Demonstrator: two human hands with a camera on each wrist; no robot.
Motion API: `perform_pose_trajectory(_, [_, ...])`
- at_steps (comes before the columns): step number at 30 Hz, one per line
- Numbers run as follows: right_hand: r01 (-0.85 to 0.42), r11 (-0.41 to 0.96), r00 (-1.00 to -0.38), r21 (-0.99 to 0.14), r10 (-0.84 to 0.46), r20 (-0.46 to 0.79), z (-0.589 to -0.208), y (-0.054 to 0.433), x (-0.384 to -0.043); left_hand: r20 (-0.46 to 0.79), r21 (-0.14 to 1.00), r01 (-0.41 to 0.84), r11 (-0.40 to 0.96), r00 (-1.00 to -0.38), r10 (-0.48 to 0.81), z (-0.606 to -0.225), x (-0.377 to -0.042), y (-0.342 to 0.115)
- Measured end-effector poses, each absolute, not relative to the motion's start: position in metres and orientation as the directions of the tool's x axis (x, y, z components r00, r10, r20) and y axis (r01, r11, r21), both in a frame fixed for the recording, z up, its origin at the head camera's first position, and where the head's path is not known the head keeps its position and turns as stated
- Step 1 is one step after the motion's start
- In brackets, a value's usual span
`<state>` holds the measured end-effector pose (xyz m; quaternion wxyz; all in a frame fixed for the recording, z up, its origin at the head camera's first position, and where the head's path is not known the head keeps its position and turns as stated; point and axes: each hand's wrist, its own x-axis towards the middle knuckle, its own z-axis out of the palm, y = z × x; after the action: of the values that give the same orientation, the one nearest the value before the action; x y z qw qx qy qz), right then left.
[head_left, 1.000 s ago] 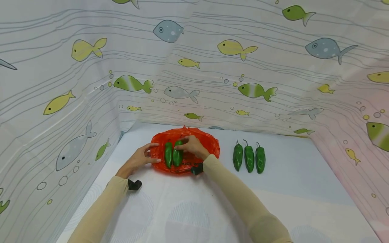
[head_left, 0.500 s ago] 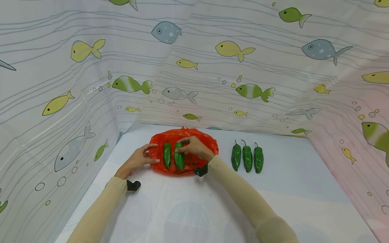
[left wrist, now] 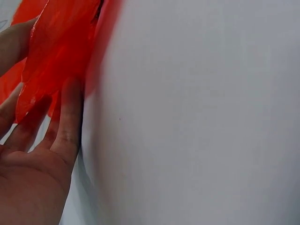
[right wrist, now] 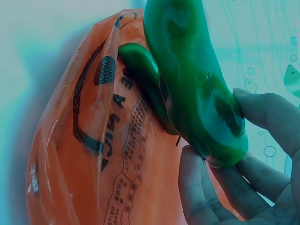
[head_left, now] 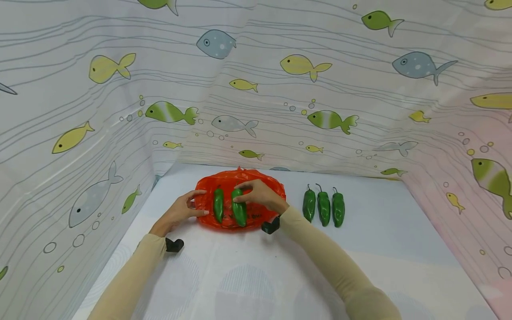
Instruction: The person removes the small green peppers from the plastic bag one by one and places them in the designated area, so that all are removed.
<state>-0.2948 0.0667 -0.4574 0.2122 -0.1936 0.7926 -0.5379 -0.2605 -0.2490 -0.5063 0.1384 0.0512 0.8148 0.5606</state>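
My right hand (head_left: 262,195) holds a glossy green chili pepper (head_left: 240,214) near its stem end, between thumb and fingers, over the red plastic bag (head_left: 208,182). A second green chili pepper (head_left: 218,206) lies on the bag just left of it. In the right wrist view the held pepper (right wrist: 187,70) stands in front of the other pepper (right wrist: 140,65) and the bag's dark print. At the bag's left edge rests my left hand (head_left: 188,206), thumb and fingers spread apart. The left wrist view shows its nearly straight fingers (left wrist: 70,112) touching the thin red plastic (left wrist: 61,51).
Three more green chili peppers (head_left: 323,208) lie in a row on the white table (head_left: 240,262), right of the bag. A fish-patterned sheet (head_left: 280,98) encloses the table at the back and both sides. Each wrist bears a black camera (head_left: 174,245).
My right hand has moved the pepper slightly right and towards me, away from the pepper on the left, and the gap between them has grown. My left hand stays at the bag's edge.
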Motion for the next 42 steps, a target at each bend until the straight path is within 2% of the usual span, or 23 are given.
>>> perform_pose_trajectory(23, [-0.104,0.354,-0.844,-0.929,-0.525,-0.106,-0.448,0.111,-0.294,-0.163,0.934,-0.068,0.351,-0.955,0.248,-0.504,-0.258,-0.252])
perform_pose_trajectory(42, [-0.112,0.397,-0.892,-0.911,-0.444,-0.083,-0.438,0.16,-0.289,-0.163,0.932,-0.067,0.356,-0.955,0.248,-0.506,-0.26,-0.25])
